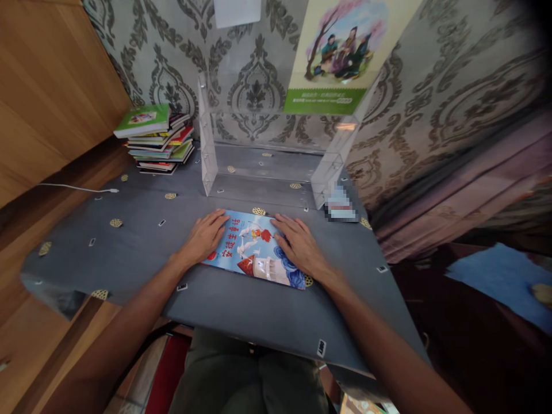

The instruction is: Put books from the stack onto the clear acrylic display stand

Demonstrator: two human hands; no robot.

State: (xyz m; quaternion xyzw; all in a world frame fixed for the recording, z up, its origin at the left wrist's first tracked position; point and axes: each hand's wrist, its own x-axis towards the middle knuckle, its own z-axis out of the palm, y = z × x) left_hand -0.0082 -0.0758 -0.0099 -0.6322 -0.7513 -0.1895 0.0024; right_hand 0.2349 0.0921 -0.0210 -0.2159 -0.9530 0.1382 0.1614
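Red characters 安徒生童话 (231,237) stand on the book (259,252) at the frame's centre; white lettering (321,98) on the poster (345,52), upper right, is too small to read.

1 camera gives the view. It sits on the person's head, above the near edge of the desk (267,310), and faces forward and steeply down. The lap (245,374) fills the bottom middle, close below, and the wall (172,34) behind the desk's far edge fills the top. The left arm (129,328) and right arm (379,328) run away from the viewpoint. The middle of the view falls at the far side of the book (250,247). The frame is wide: it reaches past the desk's left corners to the floor (30,339) and past its right edge to the curtain (466,213).
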